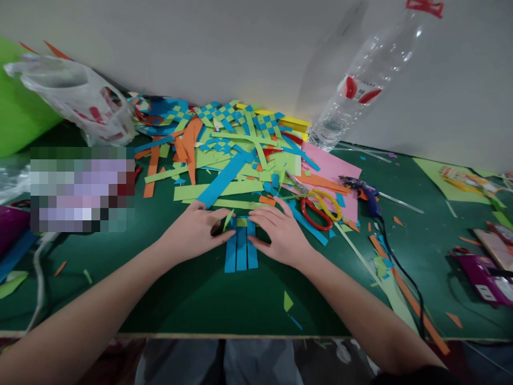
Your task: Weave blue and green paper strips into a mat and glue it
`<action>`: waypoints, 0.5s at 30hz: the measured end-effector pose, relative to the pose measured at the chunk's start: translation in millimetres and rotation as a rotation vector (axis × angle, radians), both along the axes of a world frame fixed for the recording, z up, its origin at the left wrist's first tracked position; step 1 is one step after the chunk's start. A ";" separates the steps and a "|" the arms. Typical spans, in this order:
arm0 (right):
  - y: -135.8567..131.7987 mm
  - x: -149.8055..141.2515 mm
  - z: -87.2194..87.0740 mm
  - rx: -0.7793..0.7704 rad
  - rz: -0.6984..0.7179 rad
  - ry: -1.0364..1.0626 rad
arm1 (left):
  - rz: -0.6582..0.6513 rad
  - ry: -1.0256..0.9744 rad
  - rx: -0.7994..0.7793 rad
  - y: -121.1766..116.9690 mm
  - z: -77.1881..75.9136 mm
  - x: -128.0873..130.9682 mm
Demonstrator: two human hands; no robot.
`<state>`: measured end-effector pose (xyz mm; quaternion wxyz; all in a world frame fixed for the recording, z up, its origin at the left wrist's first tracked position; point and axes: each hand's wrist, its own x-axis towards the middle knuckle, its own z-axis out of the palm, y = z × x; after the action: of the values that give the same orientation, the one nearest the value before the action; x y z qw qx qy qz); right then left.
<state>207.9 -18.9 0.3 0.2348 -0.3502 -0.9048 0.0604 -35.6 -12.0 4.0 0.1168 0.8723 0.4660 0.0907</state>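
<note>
A small piece of blue paper (241, 254), cut into three strips at its near end, lies flat on the table between my hands. A short green paper strip (242, 222) crosses it, passing over the middle blue strip. My left hand (196, 230) grips the green strip's raised end at the left edge, its thumb on the left blue strip. My right hand (280, 230) holds the blue paper's right edge with thumb and fingertips. Just beyond lies a long blue strip (224, 179), its near end by my left knuckles.
Woven blue-green paper pieces (228, 115) and scraps are heaped at the back. Red-handled scissors (316, 214) and yellow-handled scissors (331, 200) lie right, near a glue gun (366, 195) with a cord. A plastic bottle (360, 85) leans against the wall; a plastic bag (84, 101) stands left.
</note>
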 end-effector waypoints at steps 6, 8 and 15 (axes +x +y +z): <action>0.4 1.8 1.7 -0.006 -0.012 -0.022 | 0.036 -0.057 0.000 -0.6 0.7 0.4; 3.2 7.0 4.9 0.011 0.016 -0.018 | 0.029 -0.025 0.013 -0.6 0.4 0.2; 15.6 27.6 9.4 0.013 0.067 -0.079 | 0.002 0.023 0.024 0.0 -0.5 -0.6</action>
<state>235.5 -3.3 9.7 0.1992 -0.3200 -0.9249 0.0486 -36.2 -12.0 3.5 0.1010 0.8741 0.4673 0.0864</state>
